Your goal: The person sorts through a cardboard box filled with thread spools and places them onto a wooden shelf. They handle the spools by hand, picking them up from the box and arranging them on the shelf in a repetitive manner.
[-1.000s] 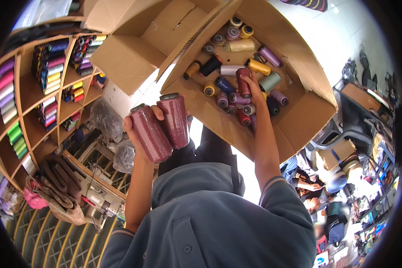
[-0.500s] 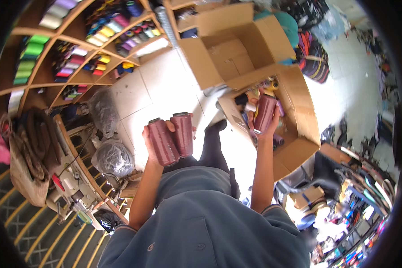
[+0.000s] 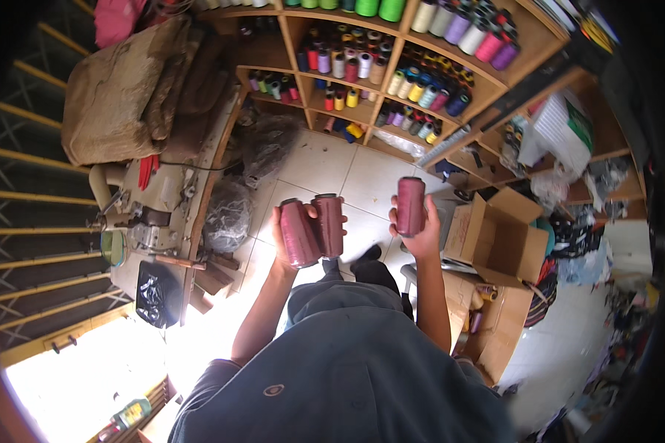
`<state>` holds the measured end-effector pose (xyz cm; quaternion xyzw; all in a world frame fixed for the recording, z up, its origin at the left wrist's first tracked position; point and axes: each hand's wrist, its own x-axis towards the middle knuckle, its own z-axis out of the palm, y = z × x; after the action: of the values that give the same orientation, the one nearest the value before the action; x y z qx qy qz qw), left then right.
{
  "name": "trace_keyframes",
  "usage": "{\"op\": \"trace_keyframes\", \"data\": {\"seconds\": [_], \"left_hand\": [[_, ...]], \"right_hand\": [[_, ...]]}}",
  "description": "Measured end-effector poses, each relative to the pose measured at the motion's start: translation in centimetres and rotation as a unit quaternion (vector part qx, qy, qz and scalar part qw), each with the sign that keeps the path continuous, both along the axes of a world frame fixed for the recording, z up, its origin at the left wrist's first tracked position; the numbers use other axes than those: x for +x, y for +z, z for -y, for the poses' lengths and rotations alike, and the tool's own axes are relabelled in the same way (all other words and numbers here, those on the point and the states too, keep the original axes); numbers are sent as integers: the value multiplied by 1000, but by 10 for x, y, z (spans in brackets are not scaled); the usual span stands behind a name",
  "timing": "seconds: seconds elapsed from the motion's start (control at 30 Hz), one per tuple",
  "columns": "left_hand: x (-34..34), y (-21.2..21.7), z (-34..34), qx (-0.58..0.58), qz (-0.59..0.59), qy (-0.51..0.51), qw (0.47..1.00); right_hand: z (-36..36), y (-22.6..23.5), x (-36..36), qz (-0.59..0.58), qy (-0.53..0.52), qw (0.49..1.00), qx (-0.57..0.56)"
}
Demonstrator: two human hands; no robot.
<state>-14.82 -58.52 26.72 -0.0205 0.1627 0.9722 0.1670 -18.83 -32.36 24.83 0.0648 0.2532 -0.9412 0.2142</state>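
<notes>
Two maroon thread cones, a left one (image 3: 298, 235) and a right one (image 3: 329, 227), stand side by side in my left hand (image 3: 278, 240), whose fingers wrap round them. My right hand (image 3: 425, 230) grips a third maroon thread cone (image 3: 411, 207), held upright a short way to the right. All three are held in front of me above the tiled floor. Ahead stands a wooden shelf (image 3: 404, 81) whose compartments hold many thread cones in green, purple, pink, yellow and other colours.
Open cardboard boxes stand on the right, an upper one (image 3: 506, 244) and a lower one (image 3: 504, 325) with some cones inside. On the left, a sewing machine (image 3: 154, 232) sits on a table beside folded brown cloth (image 3: 125, 96). Clear plastic bags (image 3: 229, 214) lie next to that table.
My view has turned left, away from the boxes toward the shelf. My right hand has brought its cone away from the lower box, closer to the two in my left hand.
</notes>
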Motion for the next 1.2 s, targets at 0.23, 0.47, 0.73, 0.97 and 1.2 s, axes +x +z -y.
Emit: {"op": "trace_keyframes", "data": {"seconds": [0.23,0.47,0.73,0.97,1.2], "left_hand": [[-6,-13,64,-23,31,150,988],[-94,7,83,-66,24,232,970],[-209,2,122,-21,-1,282,959],[-298,-47,195,-3,38,249,968],[-363,-96,238,-23,95,178,979]], "right_hand": [[81,5,-103,-90,121,969,196],[132,0,-215,-102,137,953,250],[210,1,-331,-121,114,984,66],[293,-14,-399,25,160,987,-19],[362,-74,-484,24,90,988,121]]}}
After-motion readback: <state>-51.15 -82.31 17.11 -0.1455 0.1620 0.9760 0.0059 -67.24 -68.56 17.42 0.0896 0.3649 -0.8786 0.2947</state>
